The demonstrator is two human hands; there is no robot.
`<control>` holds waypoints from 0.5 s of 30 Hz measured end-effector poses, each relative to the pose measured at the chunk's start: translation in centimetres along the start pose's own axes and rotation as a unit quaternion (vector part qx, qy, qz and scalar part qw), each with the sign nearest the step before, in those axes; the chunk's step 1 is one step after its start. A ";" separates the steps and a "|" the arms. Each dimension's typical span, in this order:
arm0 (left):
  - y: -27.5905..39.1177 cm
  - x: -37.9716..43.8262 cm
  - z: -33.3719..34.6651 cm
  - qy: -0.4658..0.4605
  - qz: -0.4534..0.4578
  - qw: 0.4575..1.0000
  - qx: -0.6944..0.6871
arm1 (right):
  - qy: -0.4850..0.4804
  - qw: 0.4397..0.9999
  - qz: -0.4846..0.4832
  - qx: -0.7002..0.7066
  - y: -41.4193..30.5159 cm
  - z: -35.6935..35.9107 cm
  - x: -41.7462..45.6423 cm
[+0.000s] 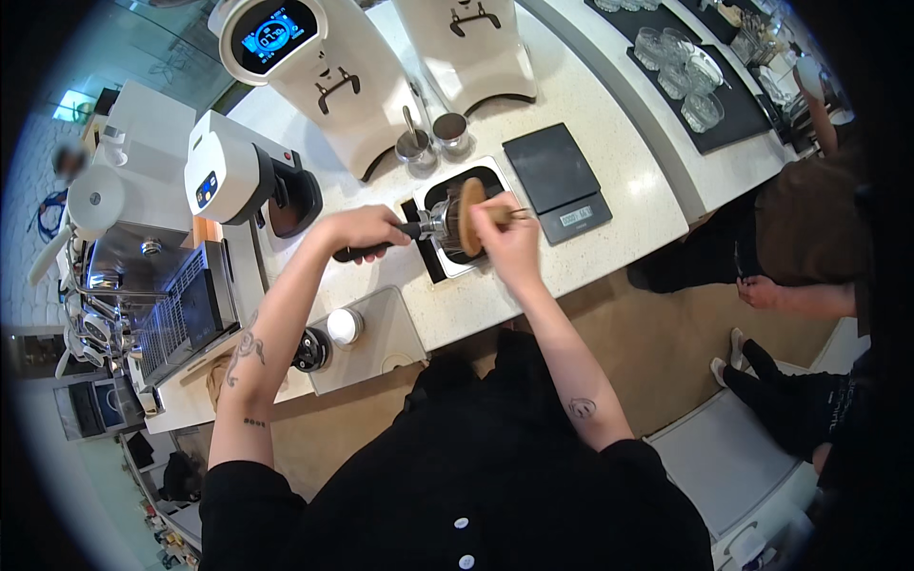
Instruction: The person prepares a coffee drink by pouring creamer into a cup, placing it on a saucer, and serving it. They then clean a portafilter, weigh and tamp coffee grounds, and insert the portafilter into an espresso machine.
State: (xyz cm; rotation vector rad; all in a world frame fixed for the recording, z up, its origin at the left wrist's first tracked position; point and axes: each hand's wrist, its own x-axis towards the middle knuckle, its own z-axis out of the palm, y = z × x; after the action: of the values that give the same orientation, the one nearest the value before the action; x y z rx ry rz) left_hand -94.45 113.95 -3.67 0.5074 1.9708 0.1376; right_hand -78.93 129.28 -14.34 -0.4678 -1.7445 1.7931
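My left hand (365, 232) grips the black handle of a portafilter (430, 227), its metal head tilted on its side over a knock box (457, 270) set into the counter. In my right hand (510, 239) is a wooden-handled brush (471, 216), its round wooden disc facing the portafilter basket. Dark bristles show between disc and basket; whether they touch the inside of the basket is hidden. A black scale (553, 168) with a lit display lies just right of my right hand. Behind the knock box stand two metal dosing cups (452, 132), one with a spoon in its neighbour.
Two white grinders (343, 86) stand at the back. A white automatic tamper (232, 171) and an espresso machine (178, 307) are at left. Near my left forearm, a white-topped jar (345, 326) rests on a tray (378, 342). Glasses (678, 68) sit at right; two people stand beyond.
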 end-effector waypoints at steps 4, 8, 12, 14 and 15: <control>0.5 0.4 -0.9 -0.031 -0.042 0.997 0.050 | -0.044 0.991 -0.003 -0.127 -0.2 -0.9 0.0; 1.7 0.3 -1.0 -0.022 -0.033 0.995 0.088 | -0.034 0.990 -0.074 -0.115 -0.4 -0.3 -1.0; 1.9 0.5 -0.6 0.015 -0.033 0.987 0.157 | -0.047 0.969 -0.042 -0.240 -0.2 -2.3 -0.7; 1.7 0.6 -0.6 0.044 -0.010 0.983 0.177 | -0.053 0.990 -0.023 -0.128 -0.7 -1.0 -1.1; 2.3 0.5 -0.8 0.073 0.008 0.979 0.190 | -0.052 0.996 -0.015 -0.073 -0.9 -0.7 -1.1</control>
State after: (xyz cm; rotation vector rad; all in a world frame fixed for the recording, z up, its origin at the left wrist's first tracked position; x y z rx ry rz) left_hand -94.71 116.32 -3.04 0.7783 2.1475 -0.2028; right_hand -77.48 129.12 -13.66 -0.4108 -1.9533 1.7035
